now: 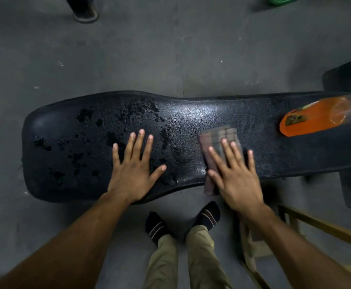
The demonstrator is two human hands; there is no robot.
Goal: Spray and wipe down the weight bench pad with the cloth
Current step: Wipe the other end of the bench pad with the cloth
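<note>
The black weight bench pad [191,115] stretches across the view, its left half speckled with dark wet patches. My left hand [134,165] lies flat on the pad, fingers spread, holding nothing. My right hand [236,174] presses a folded brownish checked cloth [218,136] flat against the pad's middle right, fingers straight on top of it. The cloth hangs slightly over the near edge. An orange spray bottle [314,119] lies on its side on the pad's right end, blurred.
Grey concrete floor [128,55] surrounds the bench. My socked feet [183,222] stand just below the pad's near edge. A yellow metal frame [324,228] sits at lower right, another black pad [349,76] at the right edge, someone's foot [86,13] at top left.
</note>
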